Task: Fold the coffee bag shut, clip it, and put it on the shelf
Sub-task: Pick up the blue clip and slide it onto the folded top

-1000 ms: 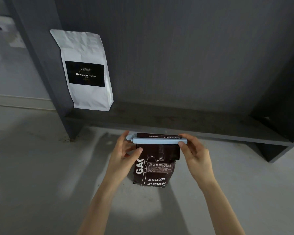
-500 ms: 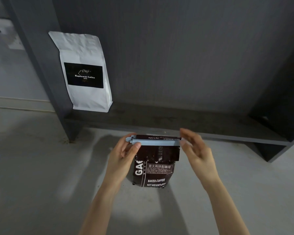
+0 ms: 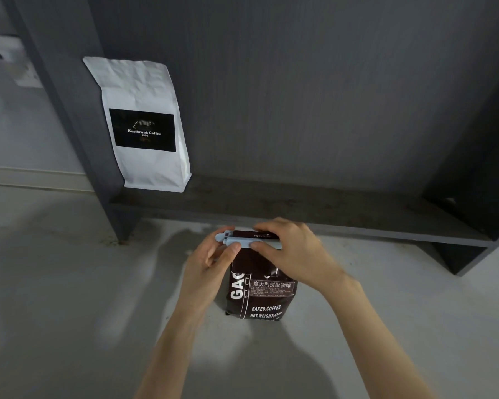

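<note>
A dark brown coffee bag (image 3: 260,295) with white lettering stands upright on the grey floor, its top folded over. A light blue clip (image 3: 244,242) lies across the folded top. My left hand (image 3: 211,262) pinches the clip's left end between thumb and fingers. My right hand (image 3: 293,250) grips the clip's right part from above, fingers behind the fold and thumb on the front, covering the bag's upper right corner. The dark grey shelf (image 3: 300,208) runs just beyond the bag.
A white coffee bag (image 3: 144,125) with a black label stands at the shelf's left end against the upright side panel (image 3: 67,90). The rest of the shelf board stretches right to a dark side wall (image 3: 478,168). Grey floor surrounds the bag.
My right hand, lifted off half a second ago, has come back down and closed over the right part of the clip. The left hand has stayed on the left end.
</note>
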